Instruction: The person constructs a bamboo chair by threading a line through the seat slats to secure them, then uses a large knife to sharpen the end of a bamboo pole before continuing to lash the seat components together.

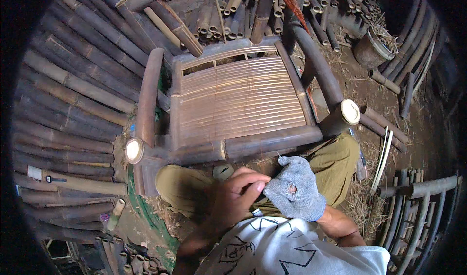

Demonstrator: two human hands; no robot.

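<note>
My bare left hand [237, 191] is in front of my lap, its thumb and fingertips pinched together at the edge of the grey knitted glove [304, 177]. Whatever lies between those fingertips is too small to make out. The glove covers my right hand [297, 192] and has a worn hole on its back. Most of the right fingers are hidden in or under the glove. Beyond both hands stands a dark bamboo chair [272, 141] with a slatted bamboo seat [238, 100]. Its front rail is close to my knees, and its armrests have pale cut ends.
Dark bamboo poles [73, 80] lie in rows along the left. Cut bamboo tubes [228, 19] are stacked behind the chair. A bucket [372, 49] with shavings stands at the far right. A bamboo rack [418, 192] is at the near right, beside two pale strips [383, 160].
</note>
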